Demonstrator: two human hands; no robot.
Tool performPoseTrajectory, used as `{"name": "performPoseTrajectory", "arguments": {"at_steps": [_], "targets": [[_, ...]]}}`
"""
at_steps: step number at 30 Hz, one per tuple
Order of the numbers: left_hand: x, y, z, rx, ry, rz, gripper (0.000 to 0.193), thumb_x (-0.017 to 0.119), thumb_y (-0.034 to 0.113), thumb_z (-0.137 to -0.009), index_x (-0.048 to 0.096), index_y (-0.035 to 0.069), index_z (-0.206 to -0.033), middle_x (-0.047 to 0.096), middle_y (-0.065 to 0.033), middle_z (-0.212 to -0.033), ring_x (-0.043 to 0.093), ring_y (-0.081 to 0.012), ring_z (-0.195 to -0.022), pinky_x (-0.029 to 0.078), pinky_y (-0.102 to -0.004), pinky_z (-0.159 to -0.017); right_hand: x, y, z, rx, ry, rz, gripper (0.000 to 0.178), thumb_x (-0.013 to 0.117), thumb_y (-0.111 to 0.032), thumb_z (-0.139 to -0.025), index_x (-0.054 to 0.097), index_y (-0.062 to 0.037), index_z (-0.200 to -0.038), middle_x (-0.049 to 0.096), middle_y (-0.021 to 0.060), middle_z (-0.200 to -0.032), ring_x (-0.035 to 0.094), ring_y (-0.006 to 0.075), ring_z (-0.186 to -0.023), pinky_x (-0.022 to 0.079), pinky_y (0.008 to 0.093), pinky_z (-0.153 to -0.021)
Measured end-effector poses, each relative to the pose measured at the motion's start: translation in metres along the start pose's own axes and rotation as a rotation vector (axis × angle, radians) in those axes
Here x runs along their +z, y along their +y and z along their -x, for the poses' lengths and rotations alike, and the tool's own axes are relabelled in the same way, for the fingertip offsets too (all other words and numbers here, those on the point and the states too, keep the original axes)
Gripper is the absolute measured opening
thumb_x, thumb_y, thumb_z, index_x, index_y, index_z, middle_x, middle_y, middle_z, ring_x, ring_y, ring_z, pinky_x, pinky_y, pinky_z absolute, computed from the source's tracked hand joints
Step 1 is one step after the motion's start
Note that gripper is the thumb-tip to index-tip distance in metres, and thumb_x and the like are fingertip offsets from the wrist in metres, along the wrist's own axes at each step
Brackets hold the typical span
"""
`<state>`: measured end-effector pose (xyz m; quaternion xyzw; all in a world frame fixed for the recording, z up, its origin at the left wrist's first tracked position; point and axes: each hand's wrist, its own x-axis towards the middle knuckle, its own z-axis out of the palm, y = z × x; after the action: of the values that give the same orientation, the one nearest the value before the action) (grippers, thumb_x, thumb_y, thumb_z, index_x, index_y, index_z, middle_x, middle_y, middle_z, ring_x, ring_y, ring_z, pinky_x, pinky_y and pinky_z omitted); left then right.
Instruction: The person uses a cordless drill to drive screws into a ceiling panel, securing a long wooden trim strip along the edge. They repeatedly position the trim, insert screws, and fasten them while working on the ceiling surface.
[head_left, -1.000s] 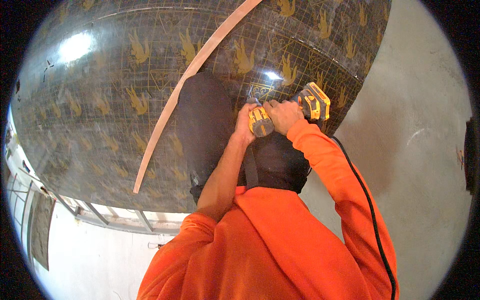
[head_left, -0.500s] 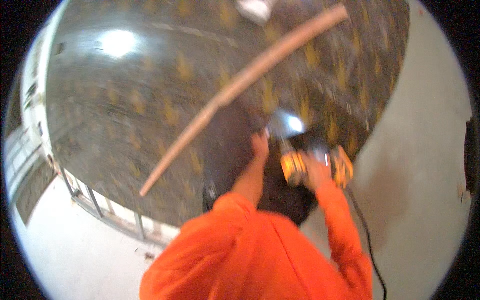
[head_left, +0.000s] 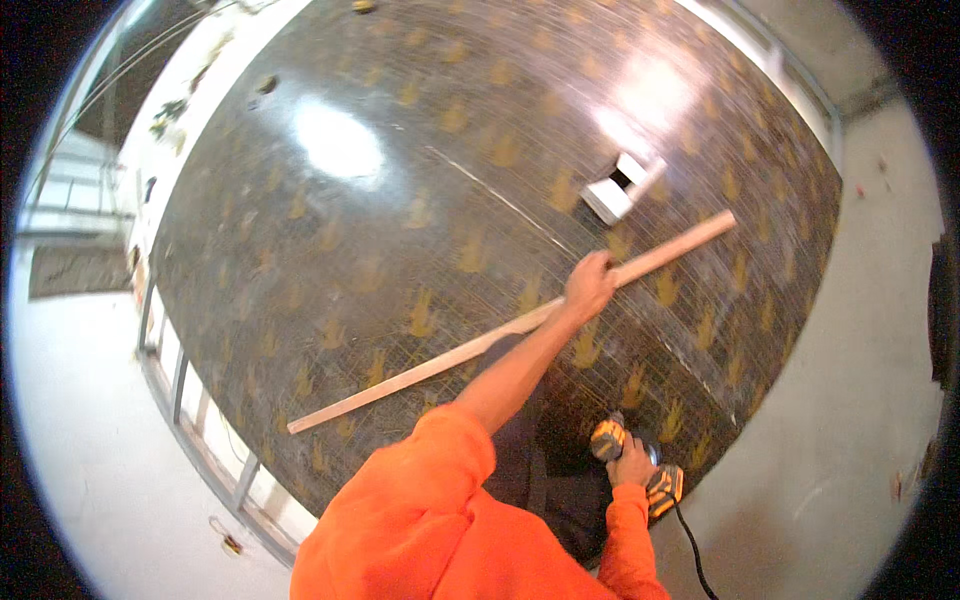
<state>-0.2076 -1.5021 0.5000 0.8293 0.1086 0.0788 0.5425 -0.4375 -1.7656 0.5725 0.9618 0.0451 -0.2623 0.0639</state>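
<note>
A long, pale wooden strip (head_left: 420,374) lies slantwise over the dark surface in front of me. My left hand (head_left: 590,285) is stretched out to it and closed around it, right of its middle; the fingertips are partly hidden. Lower right, close to my body, my right hand (head_left: 632,465) grips the handle of a yellow and black power drill (head_left: 607,440). The drill's front end points away from me, low over the dark surface. From its base a black cord (head_left: 694,548) runs down toward the lower edge.
An open white box (head_left: 608,200) sits beyond the strip. The dark surface (head_left: 400,240) has yellowish marks and ends in curved-looking edges. Metal framing (head_left: 180,385) runs along its left side, with pale floor (head_left: 80,400) beyond. A small yellow-black object (head_left: 230,540) lies on that floor.
My left hand has moved forward from near the drill onto the wooden strip. The drill and my right hand are lower and nearer my body. My view has shifted, showing more far surface.
</note>
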Motion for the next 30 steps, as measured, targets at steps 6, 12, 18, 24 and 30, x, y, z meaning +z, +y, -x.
{"name": "performPoseTrajectory", "arguments": {"at_steps": [6, 12, 18, 24, 30], "targets": [[0.003, 0.002, -0.151, 0.366, -0.137, -0.699, 0.039, 0.061, 0.019, -0.082, 0.061, 0.011, -0.12, 0.058, -0.0074, -0.125, 0.049, -0.0291, -0.123, 0.04, -0.0511, -0.099, -0.013, -0.006, -0.002, 0.101, -0.192, -0.048, 0.071, 0.081, -0.023, -0.066, 0.054, -0.0193, -0.131, 0.062, 0.0082, -0.116, 0.065, 0.032, -0.096, 0.054, 0.0434, -0.081], [0.015, -0.005, -0.159, 0.438, -0.355, -0.817, 0.046, 0.063, 0.027, -0.079, 0.061, 0.026, -0.125, 0.058, -0.0075, -0.127, 0.048, -0.0283, -0.125, 0.033, -0.0566, -0.106, -0.016, 0.019, -0.02, 0.068, -0.138, -0.229, 0.053, 0.074, -0.03, -0.074, 0.062, -0.0161, -0.124, 0.067, 0.0108, -0.113, 0.066, 0.0317, -0.095, 0.054, 0.0434, -0.08], [-0.006, -0.011, -0.191, 0.646, -0.392, -0.823, 0.032, 0.071, 0.023, -0.077, 0.067, 0.004, -0.102, 0.069, -0.0172, -0.082, 0.068, -0.0347, -0.075, 0.053, -0.0452, -0.066, 0.003, 0.021, -0.022, 0.137, -0.344, -0.253, 0.042, 0.072, -0.028, -0.073, 0.065, -0.0154, -0.111, 0.067, 0.0082, -0.106, 0.067, 0.0317, -0.091, 0.053, 0.0444, -0.075], [-0.007, -0.087, -0.217, 0.475, -0.579, -0.739, 0.058, 0.066, 0.028, -0.078, 0.051, 0.007, -0.13, 0.062, -0.0231, -0.107, 0.061, -0.0418, -0.102, 0.05, -0.0465, -0.088, 0.021, 0.01, 0.024, 0.079, -0.112, -0.321, 0.038, 0.064, -0.021, -0.08, 0.058, -0.0044, -0.114, 0.064, 0.0128, -0.103, 0.067, 0.0324, -0.087, 0.052, 0.0459, -0.071], [-0.003, -0.108, -0.216, 0.448, -0.618, -0.733, 0.054, 0.068, 0.025, -0.078, 0.054, 0.007, -0.127, 0.054, -0.0238, -0.123, 0.056, -0.0474, -0.108, 0.047, -0.0502, -0.09, 0.017, 0.007, 0.035, 0.106, -0.117, -0.301, 0.031, 0.056, -0.02, -0.085, 0.059, -0.0048, -0.111, 0.064, 0.0088, -0.093, 0.067, 0.0281, -0.081, 0.051, 0.0426, -0.068]]}}
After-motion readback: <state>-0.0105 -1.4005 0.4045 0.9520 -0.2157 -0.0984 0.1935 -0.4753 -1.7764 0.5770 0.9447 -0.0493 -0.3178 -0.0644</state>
